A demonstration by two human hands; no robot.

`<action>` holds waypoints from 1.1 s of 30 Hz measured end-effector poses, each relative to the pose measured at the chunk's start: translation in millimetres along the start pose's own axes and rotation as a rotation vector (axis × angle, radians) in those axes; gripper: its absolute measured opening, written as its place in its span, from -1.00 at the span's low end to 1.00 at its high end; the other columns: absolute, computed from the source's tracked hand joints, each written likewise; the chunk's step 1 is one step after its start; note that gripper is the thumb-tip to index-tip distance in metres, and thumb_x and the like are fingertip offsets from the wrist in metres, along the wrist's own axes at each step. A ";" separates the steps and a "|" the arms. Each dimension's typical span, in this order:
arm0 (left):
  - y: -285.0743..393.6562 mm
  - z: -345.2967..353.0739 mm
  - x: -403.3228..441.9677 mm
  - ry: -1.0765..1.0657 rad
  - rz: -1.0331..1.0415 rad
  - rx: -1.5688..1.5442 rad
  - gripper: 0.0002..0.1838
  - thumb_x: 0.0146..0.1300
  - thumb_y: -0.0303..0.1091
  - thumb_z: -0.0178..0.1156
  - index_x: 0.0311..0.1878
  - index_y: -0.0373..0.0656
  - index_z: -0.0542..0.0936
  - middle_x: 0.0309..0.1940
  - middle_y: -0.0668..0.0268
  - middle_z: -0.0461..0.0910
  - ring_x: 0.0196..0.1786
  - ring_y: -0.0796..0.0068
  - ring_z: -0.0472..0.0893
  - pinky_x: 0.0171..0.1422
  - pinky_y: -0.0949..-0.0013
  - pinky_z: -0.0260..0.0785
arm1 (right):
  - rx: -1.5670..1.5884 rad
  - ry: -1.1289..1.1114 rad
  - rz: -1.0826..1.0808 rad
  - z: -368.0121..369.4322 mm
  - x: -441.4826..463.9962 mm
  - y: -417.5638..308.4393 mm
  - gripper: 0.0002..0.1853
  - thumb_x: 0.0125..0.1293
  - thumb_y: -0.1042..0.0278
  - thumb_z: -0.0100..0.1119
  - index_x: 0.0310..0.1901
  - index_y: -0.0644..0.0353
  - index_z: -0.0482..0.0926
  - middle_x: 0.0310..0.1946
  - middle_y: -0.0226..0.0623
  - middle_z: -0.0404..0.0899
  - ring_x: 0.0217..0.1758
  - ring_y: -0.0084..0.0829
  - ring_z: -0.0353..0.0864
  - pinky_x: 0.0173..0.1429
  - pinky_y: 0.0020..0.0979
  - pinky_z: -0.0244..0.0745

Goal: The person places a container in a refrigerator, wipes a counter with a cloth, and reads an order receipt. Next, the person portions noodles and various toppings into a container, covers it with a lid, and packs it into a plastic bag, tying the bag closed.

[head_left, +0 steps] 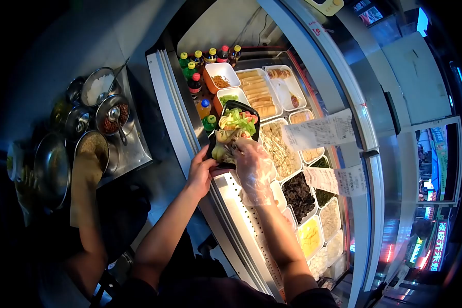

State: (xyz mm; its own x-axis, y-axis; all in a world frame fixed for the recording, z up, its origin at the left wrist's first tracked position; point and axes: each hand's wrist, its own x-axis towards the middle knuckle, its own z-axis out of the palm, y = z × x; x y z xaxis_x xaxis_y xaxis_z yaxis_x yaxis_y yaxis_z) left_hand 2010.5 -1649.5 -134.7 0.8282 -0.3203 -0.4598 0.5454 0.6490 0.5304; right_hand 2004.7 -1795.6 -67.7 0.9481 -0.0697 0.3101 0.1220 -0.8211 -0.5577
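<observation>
My left hand (pixel 201 174) grips the near side of a black food tray (pixel 255 114), tilted over the front edge of a lit display case. In the tray lie green lettuce (pixel 229 122), reddish pieces and pale sliced food (pixel 222 152). My right hand (pixel 252 163) wears a clear plastic glove. Its fingers curl down onto the pale food at the tray's near end, and their tips are hidden. Beneath and beside this hand sits a white container of pale shredded food (pixel 280 149). Another container with dark fungus-like pieces (pixel 297 196) is nearby.
Bottles (pixel 194 82) with coloured caps line the case's left end. Rolled sheets (pixel 256 92) fill a white container. Paper receipts (pixel 321 131) hang from the case frame. At left, a co-worker's arm (pixel 84 179) reaches over a bowl, beside metal bowls (pixel 113 114) with spoons.
</observation>
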 end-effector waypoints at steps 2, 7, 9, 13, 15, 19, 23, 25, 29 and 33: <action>-3.4 -0.1 -5.3 -0.011 0.002 -0.012 -0.35 0.29 -0.67 -0.13 0.49 -0.22 0.24 0.09 0.06 0.61 0.01 0.14 0.71 0.06 0.09 0.69 | 0.056 -0.077 -0.073 5.9 -7.8 13.5 -0.77 0.15 0.57 0.28 -0.12 0.23 0.65 -0.17 -0.08 0.66 -0.09 0.01 0.66 -0.02 -0.12 0.58; -1.1 -6.9 -2.6 0.016 -0.006 0.005 -0.35 0.28 -0.66 -0.11 0.49 -0.24 0.24 0.10 0.05 0.61 0.01 0.13 0.71 0.05 0.09 0.69 | 0.066 0.153 -0.230 -11.8 -5.1 16.8 -0.85 0.20 0.62 0.26 -0.20 0.20 0.65 -0.30 -0.16 0.69 -0.36 -0.14 0.66 -0.23 -0.24 0.58; 1.4 -14.2 -0.8 0.024 -0.004 0.031 -0.35 0.28 -0.65 -0.10 0.49 -0.25 0.24 0.11 0.05 0.61 0.01 0.12 0.71 0.05 0.09 0.69 | 0.100 0.190 -0.044 -27.1 -2.0 19.1 -0.86 0.26 0.53 0.35 -0.14 0.17 0.70 -0.32 -0.27 0.75 -0.31 -0.46 0.74 -0.18 -0.38 0.67; 13.6 -29.3 0.9 0.089 0.035 0.039 -0.33 0.25 -0.63 -0.09 0.50 -0.27 0.23 0.15 0.06 0.58 0.04 0.14 0.70 0.03 0.09 0.71 | 0.086 0.069 0.144 6.6 15.8 145.9 -0.81 0.36 0.40 0.27 -0.04 0.22 0.69 -0.33 -0.19 0.74 -0.33 -0.46 0.72 -0.21 -0.42 0.62; 30.8 -37.5 -2.1 -0.013 0.063 0.074 -0.33 0.25 -0.62 -0.09 0.49 -0.26 0.25 0.14 0.06 0.59 0.03 0.15 0.71 0.01 0.11 0.71 | -0.020 -0.116 0.294 43.9 19.9 205.6 -0.77 0.32 0.30 0.24 -0.10 0.25 0.71 -0.39 -0.18 0.72 -0.33 -0.42 0.73 -0.21 -0.37 0.61; 54.3 -45.1 -6.3 0.011 0.084 0.139 -0.40 0.29 -0.61 -0.10 0.44 -0.24 0.30 0.13 0.10 0.62 0.07 0.24 0.70 0.03 0.17 0.70 | -0.290 -0.521 0.379 96.8 53.7 206.5 -0.63 0.04 0.11 0.38 -0.13 0.11 0.74 -0.20 -0.08 0.75 -0.10 -0.04 0.75 0.07 -0.23 0.64; 66.8 -45.3 -6.6 0.024 0.080 0.165 -0.42 0.29 -0.60 -0.10 0.41 -0.23 0.32 0.12 0.12 0.62 0.07 0.25 0.70 0.03 0.17 0.70 | -0.288 -0.453 0.445 143.4 54.1 205.6 -0.61 0.01 0.05 0.39 -0.15 0.06 0.75 -0.20 -0.06 0.74 -0.11 -0.02 0.74 0.06 -0.23 0.64; 69.5 -43.2 -7.2 0.047 0.078 0.153 -0.41 0.29 -0.61 -0.12 0.43 -0.26 0.30 0.11 0.10 0.62 0.04 0.23 0.71 0.02 0.18 0.70 | -0.315 -0.418 0.429 193.1 37.8 262.3 -0.63 0.00 0.05 0.40 -0.18 0.07 0.76 -0.23 -0.05 0.75 -0.11 -0.01 0.73 0.04 -0.22 0.65; 72.9 -48.6 -6.3 0.062 0.065 0.118 -0.40 0.29 -0.63 -0.13 0.45 -0.28 0.27 0.12 0.07 0.61 0.01 0.22 0.72 0.01 0.18 0.71 | -0.040 -0.420 0.511 145.0 48.0 304.4 -0.81 0.01 0.27 0.37 -0.40 0.21 0.76 -0.47 -0.08 0.73 -0.45 -0.31 0.75 -0.25 -0.36 0.67; 67.9 -51.3 -0.5 0.033 0.061 0.079 -0.39 0.28 -0.63 -0.12 0.45 -0.27 0.27 0.13 0.07 0.61 0.03 0.21 0.72 0.02 0.18 0.71 | 0.179 -0.586 -0.034 85.6 48.8 260.0 -0.91 0.05 0.51 0.37 -0.41 0.34 0.71 -0.56 -0.28 0.69 -0.50 -0.51 0.71 -0.35 -0.45 0.64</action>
State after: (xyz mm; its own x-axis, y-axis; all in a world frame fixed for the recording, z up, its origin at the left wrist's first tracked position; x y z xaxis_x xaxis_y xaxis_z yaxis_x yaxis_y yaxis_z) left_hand 2040.5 -1569.8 -134.9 0.8561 -0.2581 -0.4477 0.5039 0.6095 0.6120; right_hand 2107.8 -1963.9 -263.5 0.9403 0.3198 -0.1169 0.1542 -0.7061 -0.6911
